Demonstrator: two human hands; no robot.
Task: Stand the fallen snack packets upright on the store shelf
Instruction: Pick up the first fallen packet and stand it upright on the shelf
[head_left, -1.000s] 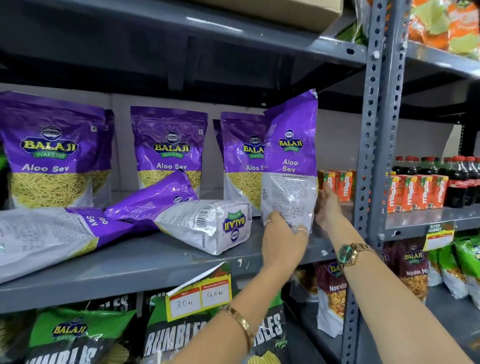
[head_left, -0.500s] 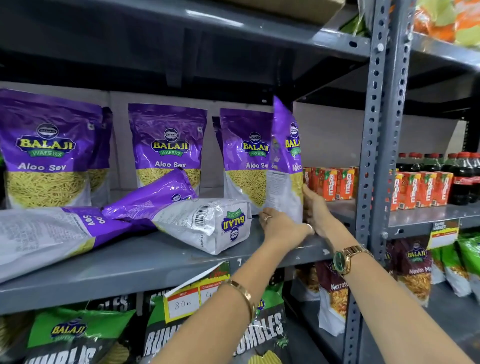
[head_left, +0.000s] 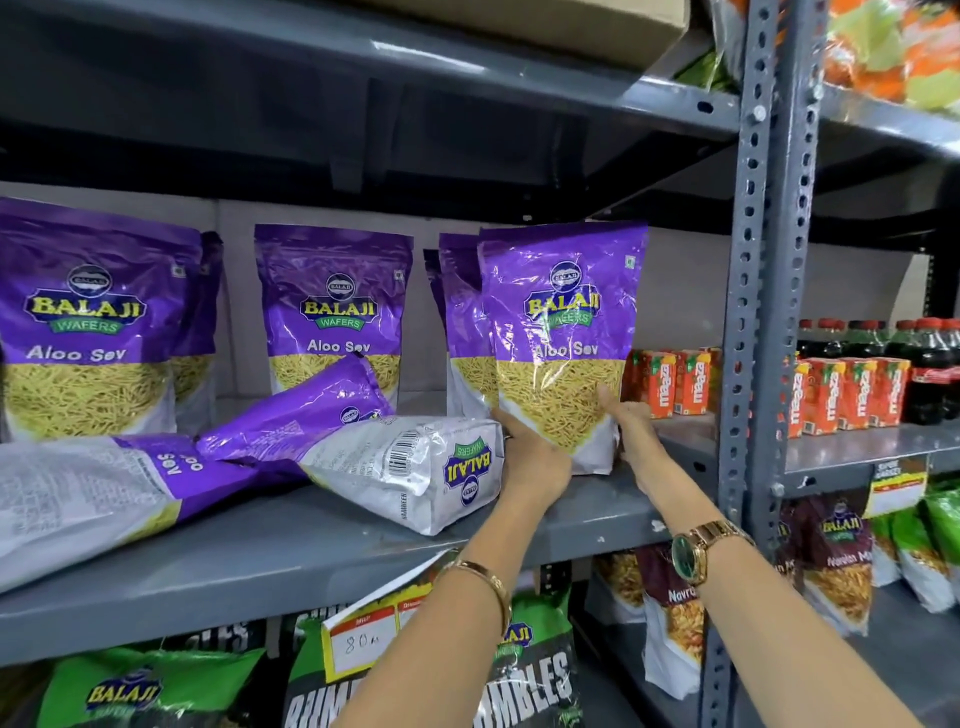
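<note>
A purple Aloo Sev packet (head_left: 563, 332) stands upright at the right end of the grey shelf (head_left: 291, 561), front label facing me. My left hand (head_left: 530, 457) holds its lower left corner and my right hand (head_left: 631, 431) presses its lower right side. Two more packets lie fallen: one on its side (head_left: 374, 457) just left of my left hand, another flat (head_left: 88, 493) at the far left. Upright packets (head_left: 332, 306) stand along the back.
A perforated steel upright (head_left: 763, 312) borders the shelf on the right. Beyond it are orange juice cartons (head_left: 841, 395) and dark soda bottles (head_left: 930, 358). Green and black snack bags (head_left: 530, 680) and a price tag (head_left: 363, 639) sit below. The upper shelf hangs close overhead.
The held packet has turned from back-facing, through edge-on, to front-facing, and now rests upright on the shelf. Both hands have stayed at its base.
</note>
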